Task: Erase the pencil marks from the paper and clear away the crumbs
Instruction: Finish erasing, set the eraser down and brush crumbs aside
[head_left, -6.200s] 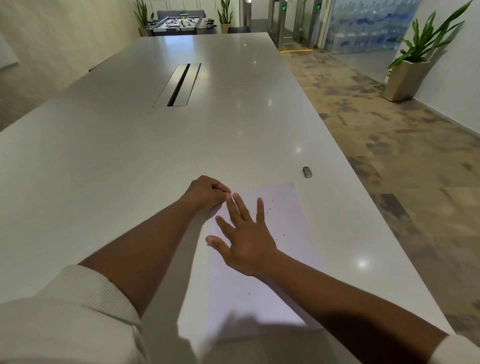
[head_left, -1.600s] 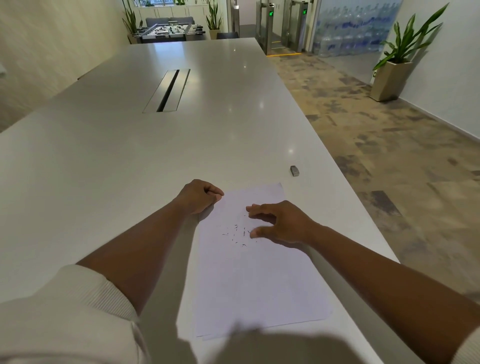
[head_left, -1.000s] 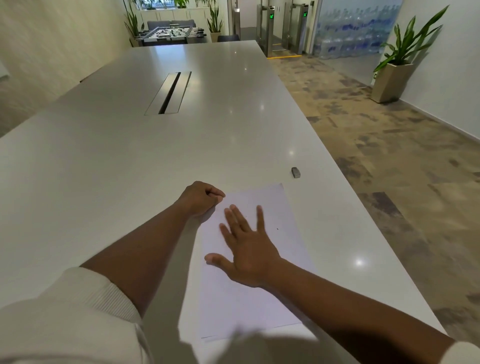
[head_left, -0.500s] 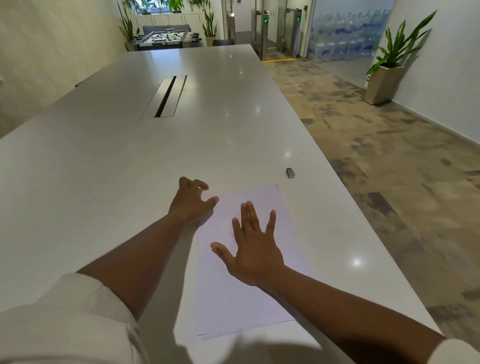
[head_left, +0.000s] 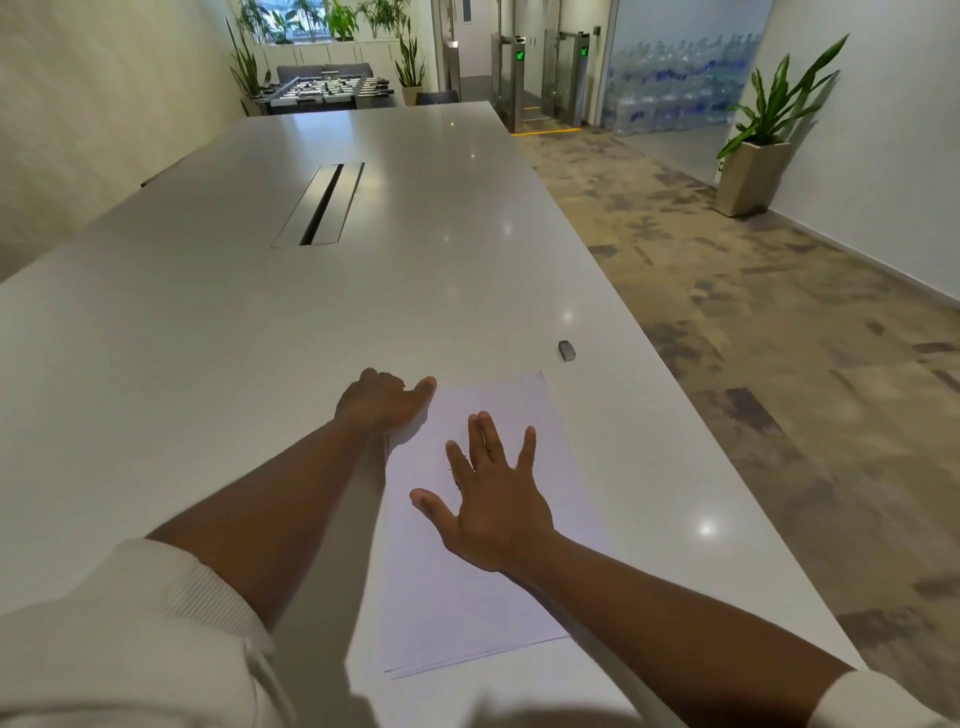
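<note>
While the right hand lies flat on the paper with fingers spread wide, left hand resting loosely uncurled at the sheet's far-left corner, few dark crumbs beside the right fingers, eraser far right on the table

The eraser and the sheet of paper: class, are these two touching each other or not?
Apart. The head view shows the eraser lying beyond the paper, with bare table plainly between them.
</note>
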